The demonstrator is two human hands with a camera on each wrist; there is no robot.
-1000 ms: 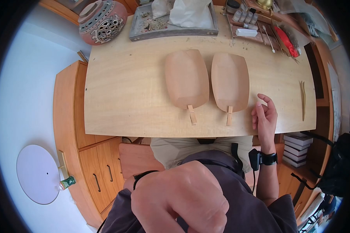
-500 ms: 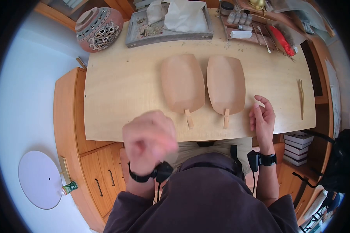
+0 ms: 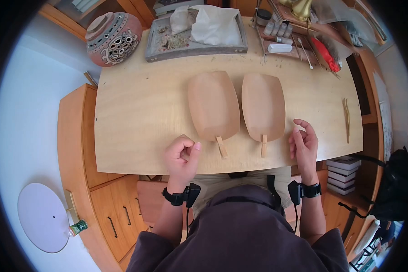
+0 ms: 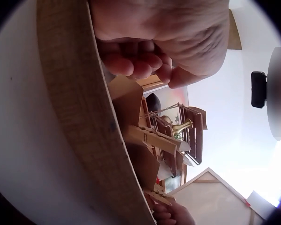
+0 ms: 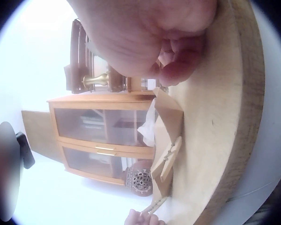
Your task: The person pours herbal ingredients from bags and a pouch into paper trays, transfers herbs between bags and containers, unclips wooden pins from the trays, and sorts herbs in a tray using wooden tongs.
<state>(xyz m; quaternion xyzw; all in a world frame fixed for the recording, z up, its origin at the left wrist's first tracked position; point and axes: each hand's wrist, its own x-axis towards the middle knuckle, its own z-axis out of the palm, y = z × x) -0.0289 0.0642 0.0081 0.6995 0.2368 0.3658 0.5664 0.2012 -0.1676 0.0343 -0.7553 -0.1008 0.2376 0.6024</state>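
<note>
Two brown paper trays lie side by side on the wooden table [image 3: 136,127], the left paper tray [image 3: 214,106] and the right paper tray [image 3: 263,106]. A wooden clothespin [image 3: 221,148] is clipped to the near end of the left one, and a second clothespin [image 3: 264,146] to the near end of the right one. Left of the trays, at the table's front edge, rests my left hand [image 3: 181,159], fingers loosely curled around nothing. My right hand [image 3: 305,146] rests to the right of the trays, fingers loosely bent, holding nothing.
At the back stands a grey tray [image 3: 199,52] with white paper and dried bits, beside a pierced clay pot [image 3: 115,43]. A small rack with little bottles [image 3: 279,30] is at the back right. Thin wooden tweezers [image 3: 347,121] lie near the right edge.
My left hand has moved from close under the head camera, forward and down to the table's front edge. The right hand has stayed beside the trays. The head view has shifted slightly.
</note>
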